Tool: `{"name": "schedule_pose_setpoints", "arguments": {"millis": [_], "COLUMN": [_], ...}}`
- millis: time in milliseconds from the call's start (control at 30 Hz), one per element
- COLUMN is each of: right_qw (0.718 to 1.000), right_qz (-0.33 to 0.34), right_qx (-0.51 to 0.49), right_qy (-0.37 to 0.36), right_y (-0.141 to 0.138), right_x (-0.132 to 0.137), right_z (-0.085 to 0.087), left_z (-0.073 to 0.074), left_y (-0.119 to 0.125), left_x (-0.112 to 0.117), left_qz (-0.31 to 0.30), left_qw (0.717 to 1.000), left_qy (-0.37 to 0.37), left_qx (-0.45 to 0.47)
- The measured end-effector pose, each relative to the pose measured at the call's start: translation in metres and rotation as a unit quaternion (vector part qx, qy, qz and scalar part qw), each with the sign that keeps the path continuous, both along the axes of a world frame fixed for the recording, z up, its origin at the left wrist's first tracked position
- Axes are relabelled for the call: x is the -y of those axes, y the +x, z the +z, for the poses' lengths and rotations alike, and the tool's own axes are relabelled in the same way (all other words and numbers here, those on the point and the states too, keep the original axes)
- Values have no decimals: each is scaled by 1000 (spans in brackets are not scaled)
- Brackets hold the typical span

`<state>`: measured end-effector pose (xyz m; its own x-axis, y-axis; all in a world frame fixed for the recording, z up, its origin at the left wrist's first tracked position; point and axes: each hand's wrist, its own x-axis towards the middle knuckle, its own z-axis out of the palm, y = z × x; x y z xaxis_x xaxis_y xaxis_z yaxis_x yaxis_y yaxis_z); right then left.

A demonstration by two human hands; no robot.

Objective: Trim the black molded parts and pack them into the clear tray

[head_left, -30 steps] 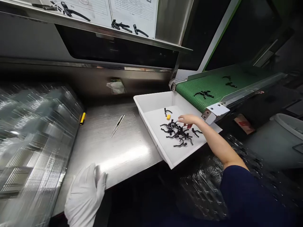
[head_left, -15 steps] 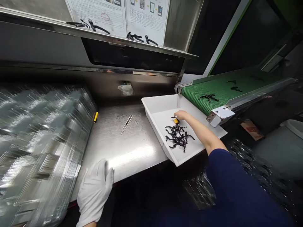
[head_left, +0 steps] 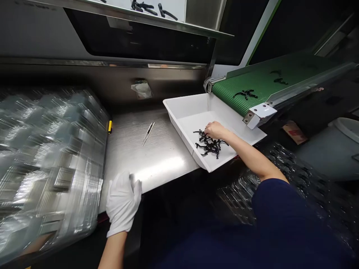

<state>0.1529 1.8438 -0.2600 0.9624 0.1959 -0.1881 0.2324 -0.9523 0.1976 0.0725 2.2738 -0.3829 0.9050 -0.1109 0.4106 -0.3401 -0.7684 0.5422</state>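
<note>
My right hand (head_left: 215, 130), bare, is inside the white tray (head_left: 182, 130) with its fingers curled down onto a black branched plastic part (head_left: 204, 136). Its fingertips are partly hidden. Below it, more black plastic parts (head_left: 211, 146) lie in a tangled heap on the tray floor. My left hand (head_left: 123, 200), in a white glove, lies on the front edge of the metal table with the thumb apart from the fingers and nothing visible in it. A pair of tweezers (head_left: 148, 133) lies on the table between the two hands.
Stacked clear plastic trays (head_left: 53, 168) stand blurred at the left, beside a yellow-and-black tool (head_left: 110, 127). A green conveyor belt (head_left: 258, 87) carrying black parts ends over the white tray. A metal shelf (head_left: 157, 25) with sample parts hangs above; a grey bin (head_left: 333, 149) stands right.
My right hand has moved nearer within the tray, onto the heap of black parts; the yellow spot at its fingertips is out of sight. The whole view has shifted downward.
</note>
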Motion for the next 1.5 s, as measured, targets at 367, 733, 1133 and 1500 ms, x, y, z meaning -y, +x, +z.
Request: {"name": "schedule_pose_setpoints", "arguments": {"millis": [367,733,1133,1500], "right_qw": [819,729,769,802], "right_qz": [73,25,162,84], "right_qx": [52,-107,-20,22], "right_qy": [567,676,617,591], "right_y": [-150,-182,-176,-175], "right_x": [-98,-210,-213,-210], "right_z": [22,-73,-80,-81], "left_z": [48,60,43,41], "left_y": [-78,-128,-139,-131], "left_x": [33,17,14,17], "left_qz": [-97,-64,-40,-94], "left_qw": [939,792,827,940], "left_qy": [-284,-481,-452,-211], "left_qx": [-169,-370,-332,-250]}}
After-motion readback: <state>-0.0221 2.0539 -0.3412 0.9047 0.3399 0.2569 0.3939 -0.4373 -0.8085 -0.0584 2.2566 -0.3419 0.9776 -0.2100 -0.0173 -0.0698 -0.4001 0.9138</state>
